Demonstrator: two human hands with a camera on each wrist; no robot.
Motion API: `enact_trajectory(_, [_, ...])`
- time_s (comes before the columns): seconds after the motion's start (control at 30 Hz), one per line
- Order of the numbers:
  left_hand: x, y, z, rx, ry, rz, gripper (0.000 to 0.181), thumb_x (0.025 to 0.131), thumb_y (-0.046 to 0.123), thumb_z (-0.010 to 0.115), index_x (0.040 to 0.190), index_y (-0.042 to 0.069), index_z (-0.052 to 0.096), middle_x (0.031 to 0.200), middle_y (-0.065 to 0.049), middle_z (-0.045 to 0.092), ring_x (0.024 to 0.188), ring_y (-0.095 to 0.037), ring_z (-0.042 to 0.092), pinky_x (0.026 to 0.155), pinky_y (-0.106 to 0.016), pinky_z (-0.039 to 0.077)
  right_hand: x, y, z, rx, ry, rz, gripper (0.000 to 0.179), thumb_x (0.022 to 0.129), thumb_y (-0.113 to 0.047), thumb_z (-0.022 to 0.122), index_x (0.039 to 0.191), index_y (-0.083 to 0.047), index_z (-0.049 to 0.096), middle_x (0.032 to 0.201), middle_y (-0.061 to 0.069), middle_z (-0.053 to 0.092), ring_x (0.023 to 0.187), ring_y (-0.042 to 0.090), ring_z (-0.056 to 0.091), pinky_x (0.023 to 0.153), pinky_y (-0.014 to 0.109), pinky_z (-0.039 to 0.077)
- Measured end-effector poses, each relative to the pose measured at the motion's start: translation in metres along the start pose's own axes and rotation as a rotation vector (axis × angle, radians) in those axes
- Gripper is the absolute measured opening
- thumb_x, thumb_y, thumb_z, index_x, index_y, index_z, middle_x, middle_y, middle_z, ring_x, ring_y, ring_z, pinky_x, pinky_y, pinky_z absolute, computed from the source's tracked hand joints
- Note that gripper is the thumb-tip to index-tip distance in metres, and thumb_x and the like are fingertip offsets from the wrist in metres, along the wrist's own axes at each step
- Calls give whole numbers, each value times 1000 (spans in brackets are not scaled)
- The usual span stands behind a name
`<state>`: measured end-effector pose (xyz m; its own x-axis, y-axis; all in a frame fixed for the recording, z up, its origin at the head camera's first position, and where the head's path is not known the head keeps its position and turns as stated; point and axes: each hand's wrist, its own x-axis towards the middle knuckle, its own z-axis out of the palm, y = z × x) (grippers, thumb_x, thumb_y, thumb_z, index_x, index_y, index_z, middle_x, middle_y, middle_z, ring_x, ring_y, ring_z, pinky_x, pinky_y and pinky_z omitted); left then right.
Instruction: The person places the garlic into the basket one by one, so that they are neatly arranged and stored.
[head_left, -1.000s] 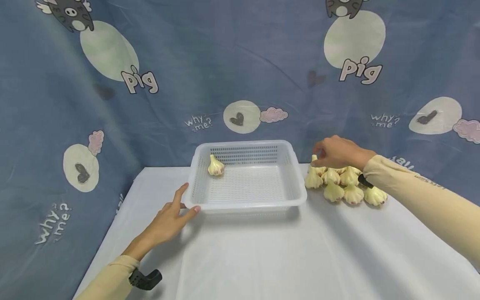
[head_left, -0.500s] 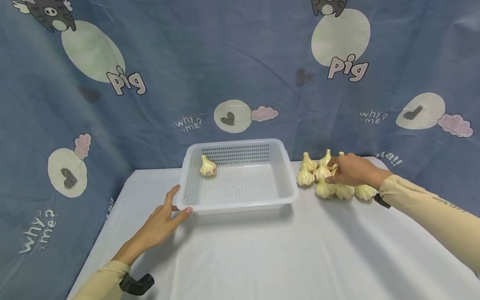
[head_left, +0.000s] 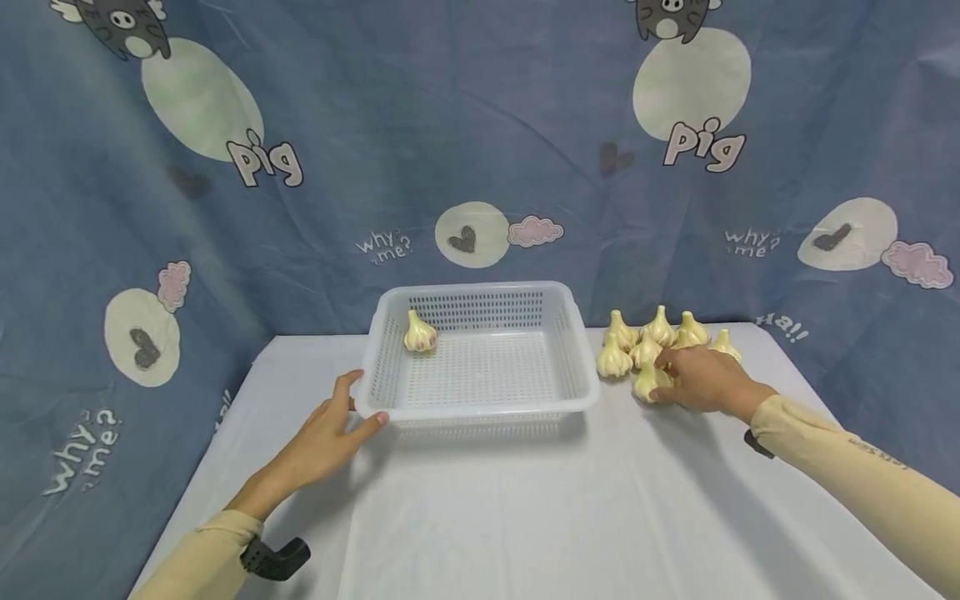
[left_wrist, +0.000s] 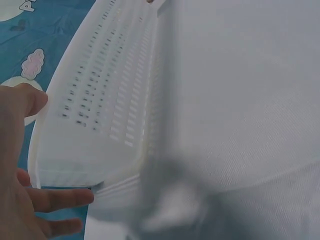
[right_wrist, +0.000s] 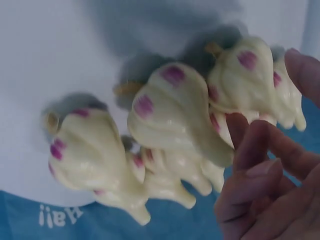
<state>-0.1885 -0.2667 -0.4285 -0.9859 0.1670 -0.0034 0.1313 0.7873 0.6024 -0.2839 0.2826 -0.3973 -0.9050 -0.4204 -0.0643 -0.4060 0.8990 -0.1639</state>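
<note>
A white plastic basket (head_left: 480,412) with slotted walls stands on the table, one garlic bulb (head_left: 421,333) lying in its back left part. My left hand (head_left: 318,442) touches the basket's front left corner with spread fingers; in the left wrist view, the thumb (left_wrist: 32,100) is at the rim. To the right of the basket, my right hand (head_left: 705,379) hangs over a cluster of pale garlic bulbs (head_left: 614,360). Its thumb and fingertips are apart beside a front bulb (head_left: 645,383). Purple-marked bulbs (right_wrist: 172,107) fill the right wrist view near the bent fingers (right_wrist: 250,185). Some bulbs are hidden behind the hand.
A white cloth (head_left: 495,508) covers the table. Behind it hangs a blue printed curtain (head_left: 360,150), close to the basket's back wall. Dark bands are on both wrists, one of them the left wristband (head_left: 275,558).
My right hand has moved from above the back left bulbs towards the front of the cluster and lowered. The left hand stays at the basket corner. The camera view has shifted slightly.
</note>
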Motion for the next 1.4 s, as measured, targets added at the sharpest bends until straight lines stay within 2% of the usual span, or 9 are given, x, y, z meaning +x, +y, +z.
enact_trajectory(0.1, [1,1,1,-26,5,19,84,108,49,58,165,4,15,148,-31,56,137,-48,56,104,-67,45,-1,-3,7,-7,32,-14,36,87,-42,87,95,-11,69,81,-2,63,73,15,56,56,37,42])
enact_trajectory(0.17, [0,3,2,-42,3,22,84,109,49,57,164,3,14,153,-32,51,140,-49,53,106,-67,44,-2,-5,11,-16,56,-15,35,86,-42,88,91,-15,66,79,-3,59,72,15,53,56,36,39])
enact_trajectory(0.27, [0,4,3,-57,2,21,84,109,50,55,165,3,12,157,-32,47,144,-50,49,107,-68,43,-3,-6,16,-40,86,-20,35,85,-41,88,95,-15,67,81,-2,58,73,15,53,56,36,39])
enact_trajectory(0.53, [2,6,5,-74,17,33,88,109,49,56,167,4,7,157,-32,47,143,-49,50,107,-68,43,-3,-5,23,-96,111,-42,44,85,-38,89,111,-9,69,89,7,62,71,18,57,54,41,43])
enact_trajectory(0.7, [1,6,6,-88,11,32,90,109,50,56,168,5,4,160,-32,44,146,-50,46,109,-70,41,-2,-3,27,-108,134,-49,45,84,-36,90,111,-8,69,88,8,62,70,20,58,53,43,45])
enact_trajectory(0.9, [1,3,8,-84,10,23,90,109,52,57,169,8,5,160,-32,44,145,-51,47,108,-71,41,-2,0,32,-125,129,-45,49,84,-37,90,116,-6,70,89,10,65,73,23,62,54,44,47])
enact_trajectory(1.13, [0,-1,9,-80,17,-14,92,108,54,56,169,10,2,159,-33,45,145,-53,47,105,-72,42,3,-3,40,-97,162,-65,56,78,-40,94,116,-7,67,84,8,69,74,29,68,56,49,50])
enact_trajectory(1.4, [2,-2,14,-97,12,-15,92,108,55,56,169,13,2,152,-33,54,140,-51,54,105,-70,43,-1,-7,45,-110,171,-48,51,80,-43,93,104,-12,61,67,-2,57,61,21,59,49,43,43])
